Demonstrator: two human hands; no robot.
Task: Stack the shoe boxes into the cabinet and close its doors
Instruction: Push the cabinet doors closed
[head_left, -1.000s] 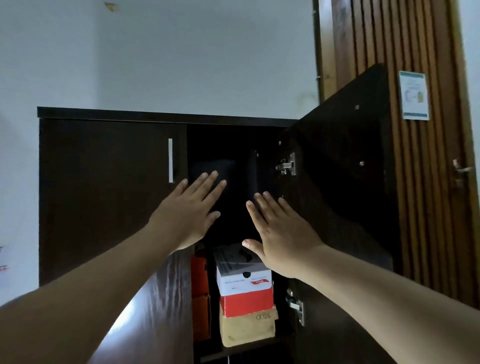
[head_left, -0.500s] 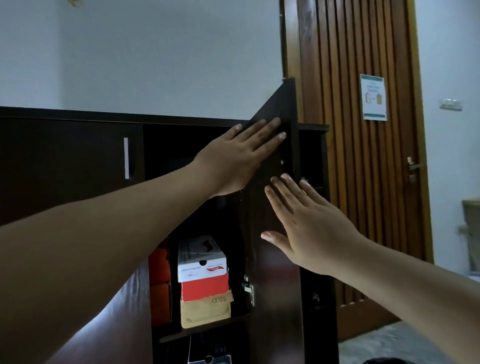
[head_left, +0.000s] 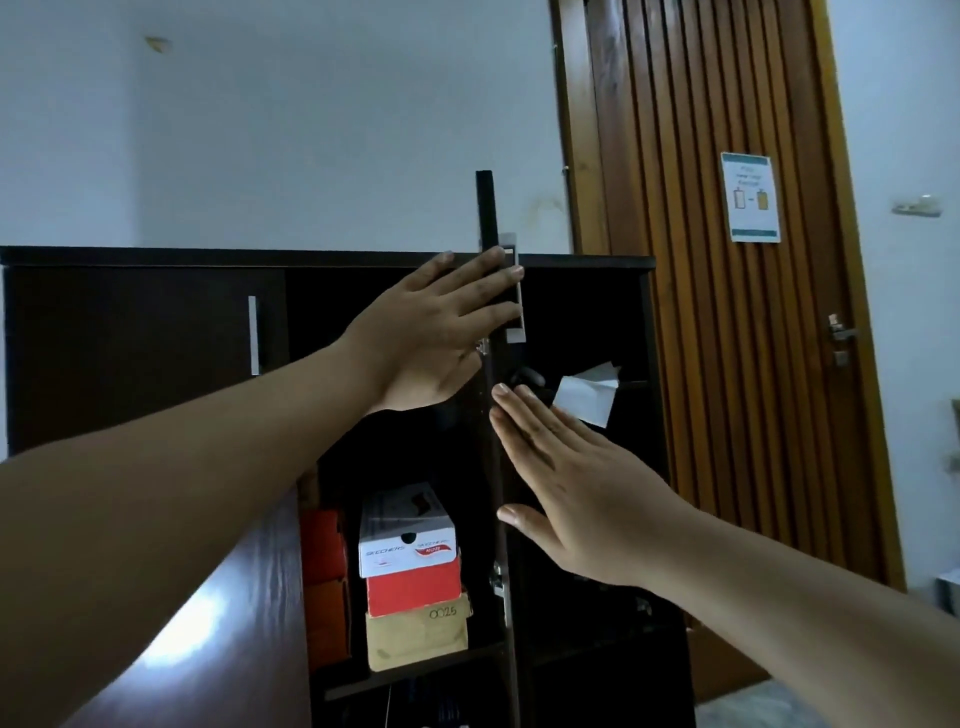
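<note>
At frame centre my left hand (head_left: 436, 332) and right hand (head_left: 566, 483), fingers straight, press flat against the edge-on cabinet door (head_left: 488, 218).

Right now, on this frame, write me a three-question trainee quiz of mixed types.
1. True or false: the right cabinet door is fully shut.
2. The top box of the stack is: A white, B blue, C green?
3. Fill in: the left hand lies flat on the door beside its ____.

Key: 1 false, it is seen edge-on, part open. 2 A. 3 handle.
</note>
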